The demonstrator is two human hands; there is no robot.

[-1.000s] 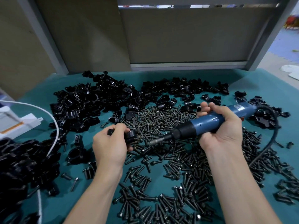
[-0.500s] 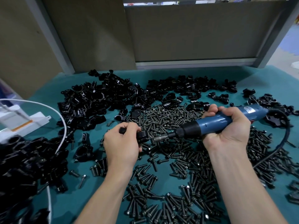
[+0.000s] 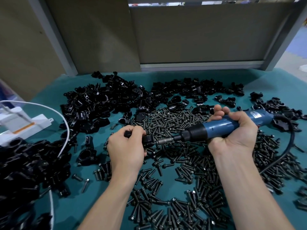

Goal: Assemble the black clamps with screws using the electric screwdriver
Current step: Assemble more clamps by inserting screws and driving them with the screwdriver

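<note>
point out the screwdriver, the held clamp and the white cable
electric screwdriver [image 3: 219,128]: head view, blue body
held clamp [image 3: 148,139]: head view, exposed black end
white cable [image 3: 68,136]: head view, curved stretch

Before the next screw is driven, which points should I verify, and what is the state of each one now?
1. Left hand grips the clamp firmly: ok.
2. Right hand is wrapped round the electric screwdriver: ok.
3. Bit points at the clamp and reaches it: ok.
4. Bit is seated in a screw head: cannot tell, the contact point is hidden.
5. Left fingers are out of the bit's line: cannot tell, they curl close beside the clamp.
6. Cable is away from the bit: ok, it trails off to the right behind the tool.
</note>
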